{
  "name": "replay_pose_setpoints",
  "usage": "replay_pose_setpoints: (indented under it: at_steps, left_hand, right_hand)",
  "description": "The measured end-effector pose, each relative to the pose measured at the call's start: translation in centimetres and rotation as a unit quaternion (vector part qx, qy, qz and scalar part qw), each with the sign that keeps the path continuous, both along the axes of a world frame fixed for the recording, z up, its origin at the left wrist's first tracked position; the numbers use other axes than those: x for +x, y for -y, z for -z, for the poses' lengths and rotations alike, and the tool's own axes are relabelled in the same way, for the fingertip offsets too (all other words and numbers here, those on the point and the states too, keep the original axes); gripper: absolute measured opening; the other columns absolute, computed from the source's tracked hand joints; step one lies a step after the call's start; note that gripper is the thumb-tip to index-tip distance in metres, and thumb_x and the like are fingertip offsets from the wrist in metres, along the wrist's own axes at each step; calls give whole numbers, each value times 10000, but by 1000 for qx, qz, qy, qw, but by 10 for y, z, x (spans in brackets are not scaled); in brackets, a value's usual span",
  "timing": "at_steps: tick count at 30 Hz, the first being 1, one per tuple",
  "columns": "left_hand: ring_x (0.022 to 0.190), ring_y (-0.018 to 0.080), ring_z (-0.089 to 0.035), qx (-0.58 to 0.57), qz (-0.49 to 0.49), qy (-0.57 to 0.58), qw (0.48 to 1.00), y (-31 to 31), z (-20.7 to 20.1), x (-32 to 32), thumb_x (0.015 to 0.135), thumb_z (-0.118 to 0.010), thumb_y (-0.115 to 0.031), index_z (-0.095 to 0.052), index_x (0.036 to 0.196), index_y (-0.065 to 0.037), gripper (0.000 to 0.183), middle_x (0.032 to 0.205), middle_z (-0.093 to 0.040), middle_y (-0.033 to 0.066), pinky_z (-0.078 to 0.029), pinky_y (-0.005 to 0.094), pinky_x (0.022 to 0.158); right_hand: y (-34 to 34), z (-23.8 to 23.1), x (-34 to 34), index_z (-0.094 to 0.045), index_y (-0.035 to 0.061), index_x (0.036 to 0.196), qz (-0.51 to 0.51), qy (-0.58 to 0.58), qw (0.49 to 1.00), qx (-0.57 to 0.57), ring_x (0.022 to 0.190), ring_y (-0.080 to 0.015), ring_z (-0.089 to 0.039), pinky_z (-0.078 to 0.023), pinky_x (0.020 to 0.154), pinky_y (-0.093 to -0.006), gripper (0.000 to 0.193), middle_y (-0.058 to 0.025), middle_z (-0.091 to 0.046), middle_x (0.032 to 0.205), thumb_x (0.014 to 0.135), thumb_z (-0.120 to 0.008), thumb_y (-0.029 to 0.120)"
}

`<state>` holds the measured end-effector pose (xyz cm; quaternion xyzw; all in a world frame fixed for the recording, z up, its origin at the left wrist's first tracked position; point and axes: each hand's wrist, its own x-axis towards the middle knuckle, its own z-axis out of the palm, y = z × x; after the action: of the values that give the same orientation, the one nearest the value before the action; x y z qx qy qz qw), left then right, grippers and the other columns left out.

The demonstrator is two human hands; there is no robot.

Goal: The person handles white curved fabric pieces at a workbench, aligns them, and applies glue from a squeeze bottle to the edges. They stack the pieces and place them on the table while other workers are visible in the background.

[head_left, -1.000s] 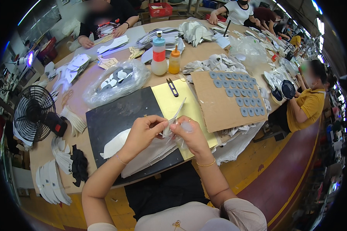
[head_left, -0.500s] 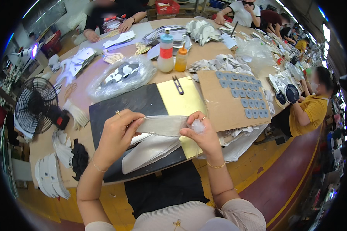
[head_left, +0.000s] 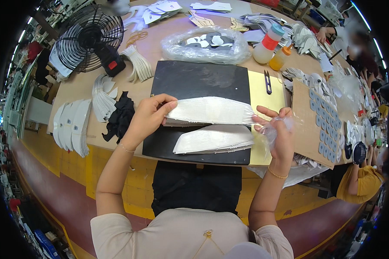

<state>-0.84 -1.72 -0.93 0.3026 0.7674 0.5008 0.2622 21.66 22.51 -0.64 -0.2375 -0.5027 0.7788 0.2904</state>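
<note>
My left hand (head_left: pixel 156 113) pinches the left end of a long white curved piece (head_left: pixel 212 110) between thumb and fingers. At that piece's right end, my right hand (head_left: pixel 277 129) holds crumpled clear plastic film (head_left: pixel 270 134), its fingers partly bent around it. Thin film stretches from the piece's right tip to those fingers. Closer to me lies a stack of similar white pieces (head_left: pixel 216 139) on the black board (head_left: pixel 203 80). Whether the upper piece is single or tops another stack, I cannot tell.
A yellow sheet (head_left: pixel 263 93) bears black thread snips (head_left: pixel 268 82). Cardboard with grey pads (head_left: pixel 307 116) lies right. Behind stand a white bottle (head_left: pixel 266 45), an orange-capped bottle (head_left: pixel 281 58) and a plastic bag of cut pieces (head_left: pixel 207 47). A fan (head_left: pixel 90 39) and black cloth (head_left: pixel 119 116) are left.
The view has turned right and down. The strip stretched between my hands is now low over the board, lined up above the stack. My right fingers have spread more, with film trailing from them.
</note>
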Motion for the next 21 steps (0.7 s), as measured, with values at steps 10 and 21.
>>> replay_pose_setpoints:
  at_steps: [10, 21]
  left_hand:
    - [529, 24, -451, 7, -38, -37, 999, -1, 30, -5, 964, -635, -189, -696, 1008, 30, 232, 679, -580, -28, -361, 189, 490]
    - [723, 132, -541, -60, -23, -185, 981, 10, 22, -7, 906, -663, -140, -702, 1037, 11, 204, 862, -601, 64, -418, 271, 638]
  right_hand:
    - [-38, -3, 15, -385, 96, 1115, 211, -32, 972, 95, 891, -349, -699, -601, 688, -374, 301, -285, -623, 1130, 857, -446, -47]
    - [-52, -20, 136, -474, 91, 1130, 437, -43, 857, 270, 604, -87, -514, -368, 452, -177, 286, -115, -659, 893, 912, -657, 121]
